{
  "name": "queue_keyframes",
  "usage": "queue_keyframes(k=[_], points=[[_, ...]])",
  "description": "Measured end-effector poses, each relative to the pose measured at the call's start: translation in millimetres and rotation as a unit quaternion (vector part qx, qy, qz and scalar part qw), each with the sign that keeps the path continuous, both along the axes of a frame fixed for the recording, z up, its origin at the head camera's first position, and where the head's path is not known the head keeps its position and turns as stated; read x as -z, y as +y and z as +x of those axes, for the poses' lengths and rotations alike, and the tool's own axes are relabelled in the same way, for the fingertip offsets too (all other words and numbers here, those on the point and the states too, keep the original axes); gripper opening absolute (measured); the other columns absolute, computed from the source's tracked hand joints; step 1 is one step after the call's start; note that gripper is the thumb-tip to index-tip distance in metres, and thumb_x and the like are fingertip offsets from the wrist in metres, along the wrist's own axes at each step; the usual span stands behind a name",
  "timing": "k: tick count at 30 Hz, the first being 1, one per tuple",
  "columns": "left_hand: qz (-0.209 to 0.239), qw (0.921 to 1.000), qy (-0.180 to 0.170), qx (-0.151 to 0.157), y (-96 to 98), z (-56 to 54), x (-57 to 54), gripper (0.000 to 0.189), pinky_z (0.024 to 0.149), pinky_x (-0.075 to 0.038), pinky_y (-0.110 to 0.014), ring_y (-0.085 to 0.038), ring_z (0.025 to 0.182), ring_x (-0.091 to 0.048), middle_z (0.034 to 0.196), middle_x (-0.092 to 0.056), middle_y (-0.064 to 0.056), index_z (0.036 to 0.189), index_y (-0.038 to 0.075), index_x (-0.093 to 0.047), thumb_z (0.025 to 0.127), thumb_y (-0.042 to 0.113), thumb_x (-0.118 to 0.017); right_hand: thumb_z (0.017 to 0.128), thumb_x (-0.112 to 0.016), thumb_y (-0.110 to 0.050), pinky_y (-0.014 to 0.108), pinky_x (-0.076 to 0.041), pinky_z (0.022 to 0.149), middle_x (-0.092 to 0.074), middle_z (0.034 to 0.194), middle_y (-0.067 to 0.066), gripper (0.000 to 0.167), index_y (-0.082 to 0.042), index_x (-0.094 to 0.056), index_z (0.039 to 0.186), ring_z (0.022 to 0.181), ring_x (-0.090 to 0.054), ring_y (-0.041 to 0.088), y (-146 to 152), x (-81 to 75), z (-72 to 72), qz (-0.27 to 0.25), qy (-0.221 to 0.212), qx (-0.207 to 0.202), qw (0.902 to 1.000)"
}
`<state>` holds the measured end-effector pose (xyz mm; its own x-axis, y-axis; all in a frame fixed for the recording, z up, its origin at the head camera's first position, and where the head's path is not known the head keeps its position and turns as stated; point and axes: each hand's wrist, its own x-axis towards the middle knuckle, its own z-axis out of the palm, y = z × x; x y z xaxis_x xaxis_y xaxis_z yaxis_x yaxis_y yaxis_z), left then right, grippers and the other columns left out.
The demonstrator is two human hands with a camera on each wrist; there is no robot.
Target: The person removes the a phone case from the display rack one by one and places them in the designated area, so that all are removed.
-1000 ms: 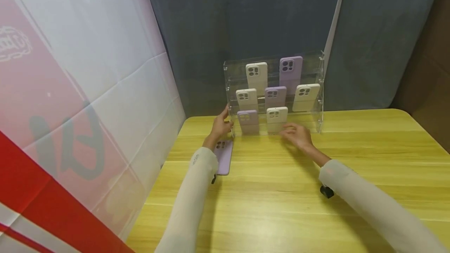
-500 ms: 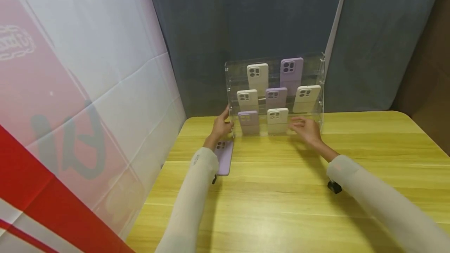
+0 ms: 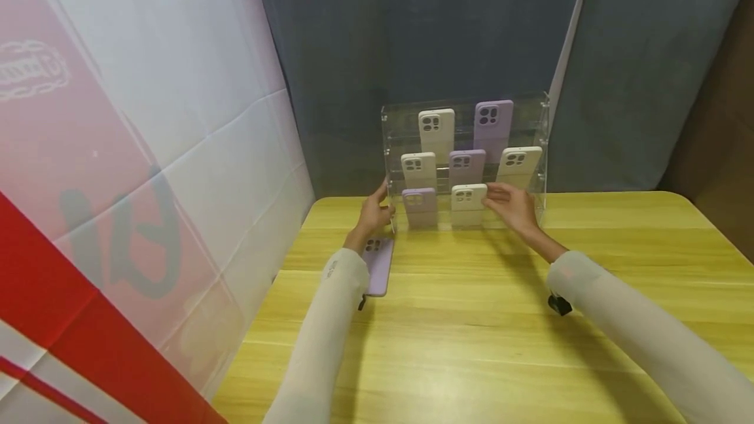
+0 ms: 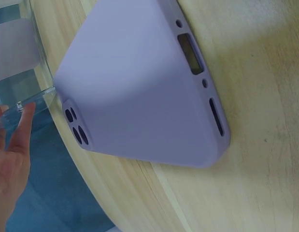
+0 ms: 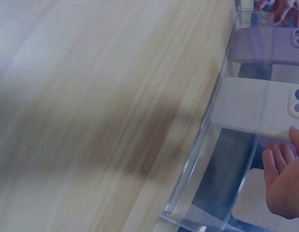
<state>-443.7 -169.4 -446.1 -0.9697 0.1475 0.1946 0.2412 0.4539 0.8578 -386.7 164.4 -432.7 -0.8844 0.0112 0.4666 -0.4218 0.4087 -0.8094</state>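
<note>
A clear acrylic display rack [image 3: 524,208] stands at the table's far edge, bearing white and purple phone cases in three tiers. My left hand [image 3: 372,214] grips its left side panel, fingers and thumb at the panel's edge in the left wrist view. At the bottom tier's white phone case [image 3: 469,196], my right hand [image 3: 514,207] has its fingertips at the upper right edge. In the right wrist view the thumb [image 5: 296,137] meets that case's edge, with the other fingers loosely bent beside it. Another purple phone case [image 4: 135,92] lies flat on the table by my left wrist.
The yellow wood-grain table [image 3: 465,345] extends toward me. Beside the white case in the bottom tier stands a purple phone case [image 3: 419,201]. A dark grey curtain [image 3: 412,25] hangs behind the rack, and a printed white sheet [image 3: 206,97] covers the left side.
My right hand has shifted right and up from the white case's lower right side to its upper right edge. The left hand stays on the rack's side panel.
</note>
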Motion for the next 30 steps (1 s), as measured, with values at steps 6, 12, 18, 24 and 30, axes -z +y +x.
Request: queue_keyframes(k=[6,12,18,24,30], points=[[-0.004,0.9999,0.012,-0.003,1.6,1.5,-0.8,0.089,0.067,-0.064,-0.033,-0.040,0.116,-0.069,0.162,-0.040,-0.017,0.166,0.029,-0.026,0.093,-0.013,-0.056,0.093,-0.073,0.005,0.002,-0.051,0.075,-0.070,0.115,0.033,0.036,0.013,-0.065,0.127,0.106,-0.070,0.049,-3,1.4,-6.3,0.007,-0.004,0.008,0.9999],[-0.010,0.9999,0.011,-0.008,1.1,0.2,-0.2,0.089,0.060,-0.059,-0.021,-0.039,0.117,-0.069,0.162,-0.041,-0.016,0.165,0.030,-0.026,0.094,-0.012,-0.057,0.093,-0.073,0.004,0.011,-0.057,0.081,-0.070,0.113,0.033,0.032,0.015,-0.066,0.121,0.104,-0.071,0.048,-6,-0.7,-8.0,0.024,0.004,0.019,0.9995],[-0.009,0.9999,0.005,-0.005,0.6,0.0,-0.6,0.088,0.061,-0.059,-0.020,-0.039,0.117,-0.069,0.163,-0.039,-0.016,0.166,0.031,-0.025,0.095,-0.011,-0.057,0.093,-0.076,0.000,0.035,-0.062,0.087,-0.072,0.112,0.029,0.032,0.012,-0.068,0.121,0.102,-0.072,0.046,-5,-10.5,-5.4,0.055,0.011,0.032,0.9979],[-0.011,0.9999,0.003,-0.009,0.6,-1.7,-1.3,0.089,0.065,-0.060,-0.021,-0.040,0.123,-0.065,0.163,-0.040,-0.014,0.165,0.031,-0.025,0.095,-0.011,-0.058,0.094,-0.076,-0.005,0.053,-0.059,0.091,-0.073,0.115,0.026,0.032,0.009,-0.069,0.122,0.105,-0.073,0.043,-2,-24.0,-1.6,0.073,0.006,0.038,0.9966],[-0.011,0.9999,0.003,-0.008,0.5,-0.2,-0.8,0.089,0.063,-0.059,-0.021,-0.038,0.117,-0.069,0.163,-0.040,-0.015,0.166,0.031,-0.025,0.094,-0.011,-0.057,0.094,-0.075,-0.004,0.051,-0.060,0.091,-0.073,0.115,0.026,0.030,0.009,-0.069,0.121,0.105,-0.073,0.043,-2,-32.8,1.9,0.074,0.010,0.027,0.9969]])
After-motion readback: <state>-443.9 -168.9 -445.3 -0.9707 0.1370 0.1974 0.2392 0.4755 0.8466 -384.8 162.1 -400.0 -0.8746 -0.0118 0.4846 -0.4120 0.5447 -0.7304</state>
